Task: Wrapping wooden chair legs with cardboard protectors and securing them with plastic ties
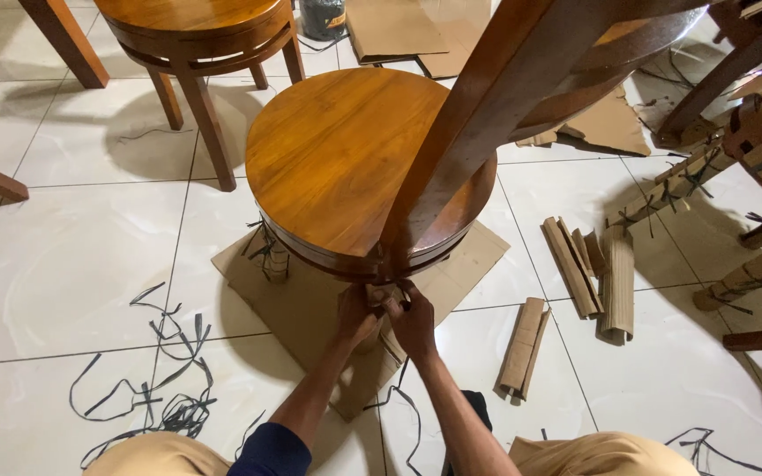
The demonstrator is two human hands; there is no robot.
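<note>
**Both hands at the wrapped leg under a round stool**

The hands meet just below the front rim of a round wooden stool [346, 159], where a leg wrapped in cardboard [379, 339] comes down from the seat. The left hand [356, 313] and the right hand [412, 322] are side by side, touching or nearly so, fingers curled onto the wrapping at the top of the leg. How tightly they hold it cannot be told from here.

The stool stands on a flat cardboard sheet [469, 260] spread over the white tiled floor [72, 264]. At its left side another leg [275, 256] shows, bound with cardboard and black strapping. A bare wooden leg [487, 106] of a second piece of furniture crosses over the seat from the upper right, very close to the camera.

On the floor right of the stool lie curled cardboard strips [588, 269], and a smaller roll [522, 348] sits nearer the person. Cut black straps [165, 388] are scattered at lower left. A second stool [196, 31] stands behind, at upper left. Wrapped furniture legs [751, 273] lie at the right edge. The person's knees [601, 454] frame the bottom of the view.
</note>
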